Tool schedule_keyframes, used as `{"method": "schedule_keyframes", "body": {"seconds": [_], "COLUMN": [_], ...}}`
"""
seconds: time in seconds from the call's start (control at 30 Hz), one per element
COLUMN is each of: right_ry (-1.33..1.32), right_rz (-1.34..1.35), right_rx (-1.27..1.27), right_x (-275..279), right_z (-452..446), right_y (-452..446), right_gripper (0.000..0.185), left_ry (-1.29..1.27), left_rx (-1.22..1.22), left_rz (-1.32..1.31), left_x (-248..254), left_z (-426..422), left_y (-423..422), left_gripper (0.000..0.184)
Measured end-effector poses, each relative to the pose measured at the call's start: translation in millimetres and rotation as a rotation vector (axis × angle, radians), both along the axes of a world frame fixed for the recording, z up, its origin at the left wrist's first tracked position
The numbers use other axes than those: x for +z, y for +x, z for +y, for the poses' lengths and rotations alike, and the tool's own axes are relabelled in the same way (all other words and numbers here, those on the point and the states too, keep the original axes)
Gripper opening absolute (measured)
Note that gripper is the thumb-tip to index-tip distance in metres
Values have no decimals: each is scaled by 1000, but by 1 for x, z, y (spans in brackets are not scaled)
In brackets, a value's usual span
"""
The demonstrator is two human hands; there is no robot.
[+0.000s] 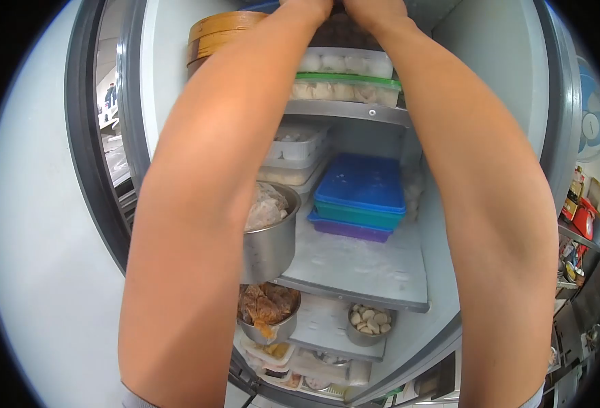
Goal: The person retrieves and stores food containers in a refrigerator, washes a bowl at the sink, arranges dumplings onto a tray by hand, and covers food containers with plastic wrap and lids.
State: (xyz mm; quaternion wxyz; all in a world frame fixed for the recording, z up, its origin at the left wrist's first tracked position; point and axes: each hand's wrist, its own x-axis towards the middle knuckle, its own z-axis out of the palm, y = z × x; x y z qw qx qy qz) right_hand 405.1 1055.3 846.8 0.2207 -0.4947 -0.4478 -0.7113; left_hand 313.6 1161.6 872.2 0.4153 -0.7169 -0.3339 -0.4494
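Both my arms reach up into an open upright freezer. My left hand (pixel 308 7) and my right hand (pixel 376 11) are at the top edge of the view, close together above the top shelf, with their fingers cut off or hidden. A dark stack (pixel 343 32) shows between my wrists, its kind too shadowed to tell. Under it lie a clear box of white round pieces (pixel 346 62) and a clear container with a green rim (pixel 346 88). Left of my left forearm stands a round bamboo steamer (pixel 220 34).
Blue-lidded containers (pixel 361 183) sit on the middle shelf (pixel 361 272), near white tubs (pixel 298 144) and a metal pot (pixel 273 238). Lower down are a bowl of brown food (pixel 267 309) and a bowl of white pieces (pixel 369 319). The freezer door (pixel 28 204) is at left.
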Motion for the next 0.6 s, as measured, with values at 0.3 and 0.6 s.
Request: {"method": "schedule_keyframes", "body": {"seconds": [0.3, 0.6], "right_ry": [79, 8], "right_rz": [1415, 2032], "right_rx": [895, 2061], "right_x": [9, 4], "right_z": [-31, -55], "right_y": [26, 23], "right_gripper": [57, 80], "left_ry": [217, 284], "left_rx": [-128, -223], "left_rz": [87, 176], "left_x": [-17, -14], "left_z": [-22, -76], "left_y": [-22, -35], "left_gripper": [40, 37]}}
